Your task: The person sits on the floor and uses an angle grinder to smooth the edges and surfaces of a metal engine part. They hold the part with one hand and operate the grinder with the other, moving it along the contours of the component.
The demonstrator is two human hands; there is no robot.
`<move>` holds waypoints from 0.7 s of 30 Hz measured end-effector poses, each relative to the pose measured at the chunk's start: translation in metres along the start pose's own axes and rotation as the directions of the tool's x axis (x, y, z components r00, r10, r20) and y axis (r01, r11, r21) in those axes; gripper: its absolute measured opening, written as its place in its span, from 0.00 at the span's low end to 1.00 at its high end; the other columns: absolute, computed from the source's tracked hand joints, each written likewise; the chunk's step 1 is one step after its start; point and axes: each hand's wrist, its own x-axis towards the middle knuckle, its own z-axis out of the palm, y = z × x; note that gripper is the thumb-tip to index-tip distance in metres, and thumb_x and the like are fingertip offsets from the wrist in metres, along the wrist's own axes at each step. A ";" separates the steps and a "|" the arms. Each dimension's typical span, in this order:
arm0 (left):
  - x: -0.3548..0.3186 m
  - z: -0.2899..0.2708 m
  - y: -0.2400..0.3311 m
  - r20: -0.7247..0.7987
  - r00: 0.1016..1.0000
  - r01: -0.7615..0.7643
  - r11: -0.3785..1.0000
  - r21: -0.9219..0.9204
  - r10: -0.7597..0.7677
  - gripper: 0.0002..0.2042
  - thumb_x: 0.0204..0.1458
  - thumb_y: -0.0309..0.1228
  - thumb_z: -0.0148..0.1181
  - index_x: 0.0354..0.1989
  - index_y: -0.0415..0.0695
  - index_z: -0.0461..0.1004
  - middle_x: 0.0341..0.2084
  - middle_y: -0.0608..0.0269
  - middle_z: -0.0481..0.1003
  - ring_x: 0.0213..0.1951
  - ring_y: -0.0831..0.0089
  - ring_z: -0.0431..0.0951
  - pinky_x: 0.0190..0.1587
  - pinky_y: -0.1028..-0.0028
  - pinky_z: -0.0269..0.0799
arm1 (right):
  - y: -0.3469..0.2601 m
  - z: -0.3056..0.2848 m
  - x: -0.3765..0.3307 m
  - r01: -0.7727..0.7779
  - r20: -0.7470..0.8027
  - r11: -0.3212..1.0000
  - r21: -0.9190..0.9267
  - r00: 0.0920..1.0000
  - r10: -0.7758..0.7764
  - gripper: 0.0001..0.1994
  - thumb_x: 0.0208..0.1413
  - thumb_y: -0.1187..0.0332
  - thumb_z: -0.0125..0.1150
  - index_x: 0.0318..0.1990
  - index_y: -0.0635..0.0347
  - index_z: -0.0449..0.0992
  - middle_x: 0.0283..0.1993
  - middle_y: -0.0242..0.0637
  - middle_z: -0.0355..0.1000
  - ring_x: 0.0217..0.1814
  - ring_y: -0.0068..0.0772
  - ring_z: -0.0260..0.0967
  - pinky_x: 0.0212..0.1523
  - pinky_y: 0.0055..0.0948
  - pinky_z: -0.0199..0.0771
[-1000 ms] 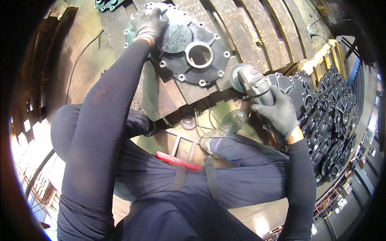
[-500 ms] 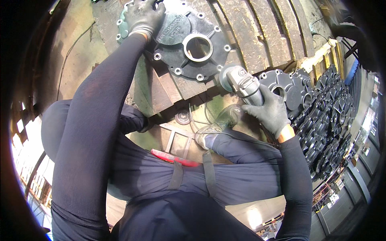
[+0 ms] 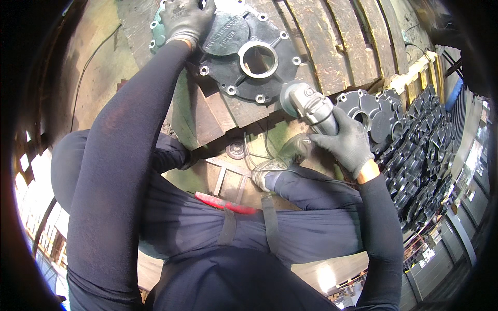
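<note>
Metal cover (image 3: 223, 65), dark, round hole and bolt lugs along rim: lies on wooden planks (image 3: 332, 52) at upper centre. Left hand (image 3: 188, 22), gloved, laid over its upper-left part, thumb apart from fingers; fingertips partly out of view, so cannot tell whether it grips. Grinder (image 3: 316, 111): disc (image 3: 288, 97) just beside the cover's lower-right rim; contact cannot be told. Right hand (image 3: 346, 141), gloved, wrapped around the grinder's body. Right of it: pile of black metal parts (image 3: 415, 166).
</note>
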 end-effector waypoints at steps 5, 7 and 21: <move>0.003 -0.002 0.000 0.020 1.000 -0.002 0.999 0.034 0.001 0.16 0.56 0.46 0.68 0.46 0.52 0.90 0.51 0.47 0.82 0.62 0.46 0.75 0.69 0.46 0.68 | -0.003 0.000 -0.001 0.001 -0.010 0.999 -0.032 1.000 -0.002 0.36 0.52 0.48 0.84 0.65 0.55 0.79 0.52 0.52 0.86 0.56 0.59 0.85 0.57 0.52 0.83; 0.002 -0.002 -0.001 0.049 0.999 0.016 1.000 0.017 -0.016 0.16 0.56 0.46 0.68 0.46 0.52 0.90 0.52 0.47 0.81 0.63 0.46 0.74 0.70 0.47 0.67 | -0.009 -0.001 0.002 0.001 0.013 0.999 -0.036 1.000 -0.001 0.36 0.52 0.48 0.84 0.65 0.55 0.79 0.53 0.52 0.85 0.57 0.59 0.84 0.57 0.52 0.83; 0.001 -0.006 0.004 0.047 0.999 0.023 1.000 0.012 -0.023 0.16 0.55 0.45 0.68 0.46 0.51 0.90 0.53 0.45 0.81 0.64 0.45 0.74 0.71 0.47 0.66 | -0.009 -0.005 0.002 -0.027 0.008 0.991 -0.129 1.000 0.029 0.36 0.53 0.47 0.83 0.66 0.54 0.79 0.54 0.51 0.86 0.58 0.57 0.85 0.58 0.51 0.83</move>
